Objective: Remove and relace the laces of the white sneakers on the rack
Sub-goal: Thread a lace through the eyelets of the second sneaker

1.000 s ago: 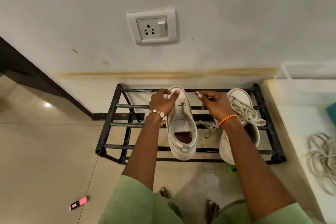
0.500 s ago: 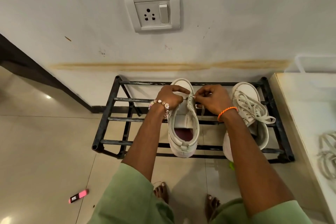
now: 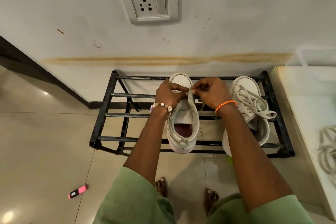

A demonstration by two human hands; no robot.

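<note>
So both hands are up at the toe end of the unlaced white leather sneaker [image 3: 182, 123] that sits in the middle of the black metal-bar shoe rack [image 3: 101, 114]. The left hand [image 3: 168, 93], with a pale beaded bracelet [image 3: 161, 106] at the wrist, has its fingers curled round the left flap of the shoe near the front eyelets. The right hand [image 3: 211, 92], with an orange braided thread band [image 3: 225, 106] on the wrist, is pinching something tiny right at the top of the right eyelet flap. It looks like a lace tip, but it's too small to be sure. A grey-white lace [image 3: 202, 110] hangs down under that hand, between the two shoes.

Just to the right on the same rack is the second white sneaker [image 3: 249, 107], fully laced, with loose loops flopping over its side. Its heel end is partly hidden by the right forearm.

Further out: a bundle of whitish cord [image 3: 328, 149] on the white ledge [image 3: 294, 100] at the right edge, a white wall socket with a switch [image 3: 148, 0] above the rack, and a pink and black marker-like thing [image 3: 78, 191] lying on the beige tiled floor [image 3: 45, 151] at lower left. Green sleeves and bare toes show at the bottom.
</note>
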